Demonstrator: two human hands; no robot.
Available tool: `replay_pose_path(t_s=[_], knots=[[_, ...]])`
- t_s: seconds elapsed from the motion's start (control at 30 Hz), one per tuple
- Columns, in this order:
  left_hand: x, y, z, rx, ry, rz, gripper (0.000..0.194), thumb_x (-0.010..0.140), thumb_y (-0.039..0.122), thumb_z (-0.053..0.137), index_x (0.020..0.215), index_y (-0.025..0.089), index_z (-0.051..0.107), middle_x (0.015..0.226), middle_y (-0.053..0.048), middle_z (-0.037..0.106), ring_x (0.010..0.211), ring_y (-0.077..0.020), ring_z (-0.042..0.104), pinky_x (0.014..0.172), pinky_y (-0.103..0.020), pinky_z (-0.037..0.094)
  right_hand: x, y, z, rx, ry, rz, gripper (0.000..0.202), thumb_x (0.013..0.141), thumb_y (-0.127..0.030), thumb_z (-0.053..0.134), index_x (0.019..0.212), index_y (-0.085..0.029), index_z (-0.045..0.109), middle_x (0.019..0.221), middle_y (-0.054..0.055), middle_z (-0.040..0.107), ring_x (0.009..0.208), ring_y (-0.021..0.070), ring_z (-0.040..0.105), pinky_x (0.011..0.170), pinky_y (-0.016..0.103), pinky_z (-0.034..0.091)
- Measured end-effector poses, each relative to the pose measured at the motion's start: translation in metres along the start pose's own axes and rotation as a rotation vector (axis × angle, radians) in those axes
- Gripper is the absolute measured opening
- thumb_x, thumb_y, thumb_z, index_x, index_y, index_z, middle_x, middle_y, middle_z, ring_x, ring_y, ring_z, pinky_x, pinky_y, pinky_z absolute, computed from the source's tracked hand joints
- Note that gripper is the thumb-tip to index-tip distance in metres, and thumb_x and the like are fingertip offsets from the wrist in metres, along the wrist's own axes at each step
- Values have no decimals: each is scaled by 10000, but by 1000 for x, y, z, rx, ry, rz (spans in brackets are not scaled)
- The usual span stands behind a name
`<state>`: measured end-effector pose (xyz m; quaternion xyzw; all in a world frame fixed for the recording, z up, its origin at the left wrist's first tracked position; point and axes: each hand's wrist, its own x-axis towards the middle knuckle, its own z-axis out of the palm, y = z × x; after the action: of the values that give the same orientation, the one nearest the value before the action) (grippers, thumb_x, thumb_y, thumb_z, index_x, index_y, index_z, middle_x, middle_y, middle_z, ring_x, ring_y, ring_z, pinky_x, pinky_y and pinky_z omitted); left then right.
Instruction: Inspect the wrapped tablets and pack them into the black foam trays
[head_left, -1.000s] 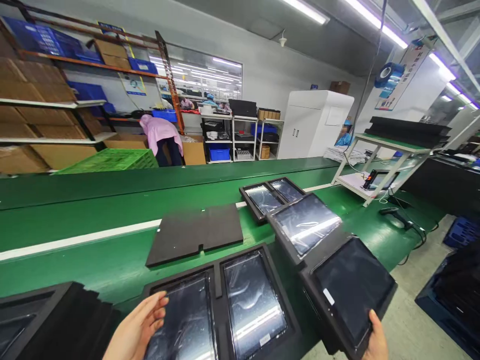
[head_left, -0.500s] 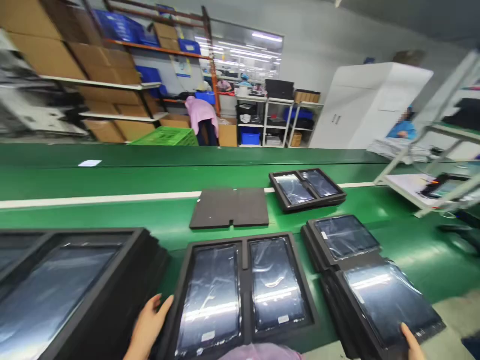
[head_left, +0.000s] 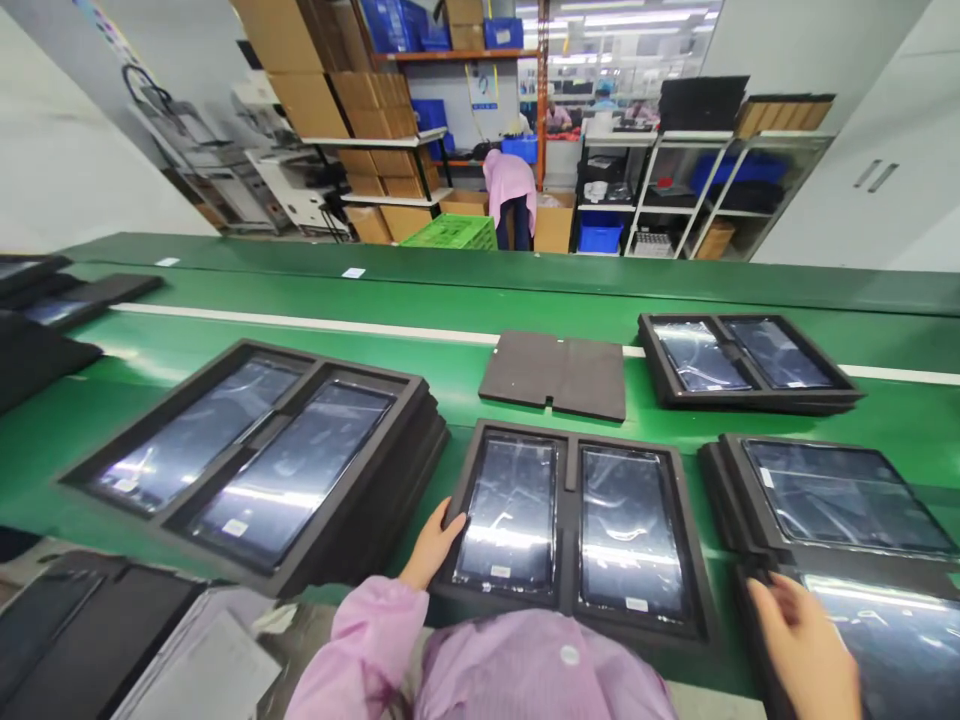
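Observation:
A black foam tray with two film-covered screens lies in front of me on the green bench. At its left edge is my left hand, thumb and fingers apart, touching the frame. My right hand is over the near left edge of the right-hand tray stack, its fingers curled; whether they grip anything is hidden. That stack holds a screen in its far slot and another screen in the near one. To the left stands a taller stack of foam trays with two screens on top.
A flat foam sheet lies beyond the middle tray, and another tray with two screens sits to its right. More trays are at the far left. Behind the bench a person in pink bends near a green crate.
The view has swung left. My right hand has moved from the near screen's lower part to the stack's left edge. My left hand remains beside the middle tray, now touching its edge.

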<state>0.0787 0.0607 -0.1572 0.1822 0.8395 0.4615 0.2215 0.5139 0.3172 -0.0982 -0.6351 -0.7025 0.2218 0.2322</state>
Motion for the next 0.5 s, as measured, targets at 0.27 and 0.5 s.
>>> replay_pose_path(t_s=[0.27, 0.5], knots=[[-48, 17, -16, 478, -278, 657, 168, 755, 236, 619, 914, 259, 670, 1255, -61, 537, 1297, -288, 326, 1069, -500, 234, -37, -89, 109, -72, -372, -413, 292, 782, -442, 457, 903, -258, 649, 815, 16, 702, 709, 204, 653, 571, 286, 451], [-33, 48, -15, 925, -604, 902, 514, 715, 355, 701, 1185, 231, 535, 1308, -114, 505, 1316, -315, 310, 1057, -581, 196, -34, -87, 110, -186, -260, -377, 253, 818, -382, 469, 859, -253, 683, 841, 13, 717, 715, 182, 654, 537, 243, 413]])
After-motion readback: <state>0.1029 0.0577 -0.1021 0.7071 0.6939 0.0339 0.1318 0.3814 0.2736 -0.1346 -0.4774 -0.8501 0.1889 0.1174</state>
